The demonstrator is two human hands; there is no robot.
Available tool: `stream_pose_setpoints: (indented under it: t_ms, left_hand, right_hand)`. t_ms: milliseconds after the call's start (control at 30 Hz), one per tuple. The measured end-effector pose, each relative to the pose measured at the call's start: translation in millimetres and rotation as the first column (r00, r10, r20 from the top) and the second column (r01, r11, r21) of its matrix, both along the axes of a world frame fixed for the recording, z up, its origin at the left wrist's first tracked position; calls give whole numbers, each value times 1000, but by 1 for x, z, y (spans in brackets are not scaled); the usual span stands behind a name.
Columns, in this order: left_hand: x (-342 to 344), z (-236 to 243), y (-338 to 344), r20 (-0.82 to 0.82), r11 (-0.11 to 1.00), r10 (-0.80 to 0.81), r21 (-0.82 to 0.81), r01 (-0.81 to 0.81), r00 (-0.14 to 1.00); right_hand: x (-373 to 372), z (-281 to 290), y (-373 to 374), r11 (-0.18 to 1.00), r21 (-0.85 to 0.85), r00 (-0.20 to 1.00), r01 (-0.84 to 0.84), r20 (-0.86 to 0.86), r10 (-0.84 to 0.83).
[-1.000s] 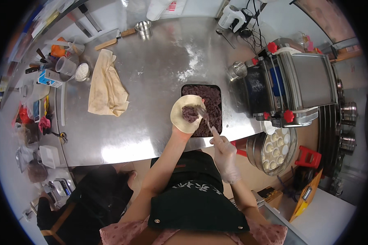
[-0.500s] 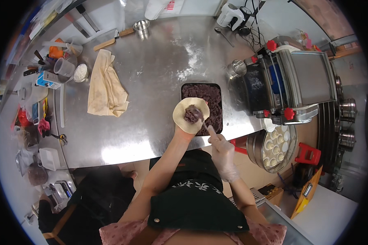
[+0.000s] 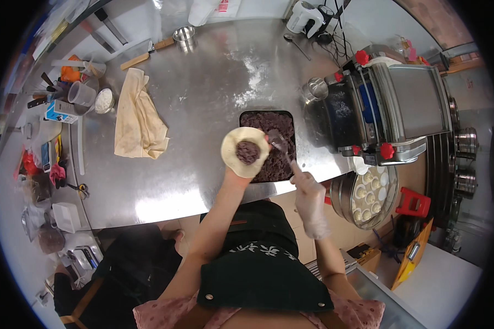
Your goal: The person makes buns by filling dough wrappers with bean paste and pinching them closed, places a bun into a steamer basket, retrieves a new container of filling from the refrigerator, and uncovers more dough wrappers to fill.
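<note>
A round, pale dough wrapper [image 3: 230, 147] lies across my left hand [image 3: 237, 179], which cups it from below. In its middle sits a mound of dark purple-brown paste [image 3: 248, 153]. My right hand [image 3: 309, 198], in a clear glove, grips the handle of a spoon [image 3: 280, 143] whose head is smeared with the paste. The spoon's head is just to the right of the wrapper, over a dark rectangular tray [image 3: 295, 123] filled with the same paste [image 3: 269, 119]. My left hand and the wrapper cover part of the tray's left side.
A dough-rolling machine [image 3: 406, 101] stands at the right, with a round steamer [image 3: 343, 192] of shaped dough pieces below it. A cream cloth [image 3: 140, 120] lies on the left of the steel table [image 3: 197, 109]. Another person in black [image 3: 134, 268] is at lower left.
The spoon has come off the filling on the wrapper and moved right, over the tray. My left hand and the wrapper have shifted slightly left.
</note>
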State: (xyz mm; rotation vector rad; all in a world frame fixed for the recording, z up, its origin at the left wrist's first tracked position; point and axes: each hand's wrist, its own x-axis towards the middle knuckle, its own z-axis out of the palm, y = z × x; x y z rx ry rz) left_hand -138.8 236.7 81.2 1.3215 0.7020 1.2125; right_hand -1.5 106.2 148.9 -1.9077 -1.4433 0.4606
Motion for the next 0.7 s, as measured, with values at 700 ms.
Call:
stream_pose_setpoints:
  t_ms: [700]
  left_hand:
    - [-82,-50,-9,643,750,327,-623,223,693]
  right_hand:
    - [30,-62,45,893,-311,381,-326,821,425]
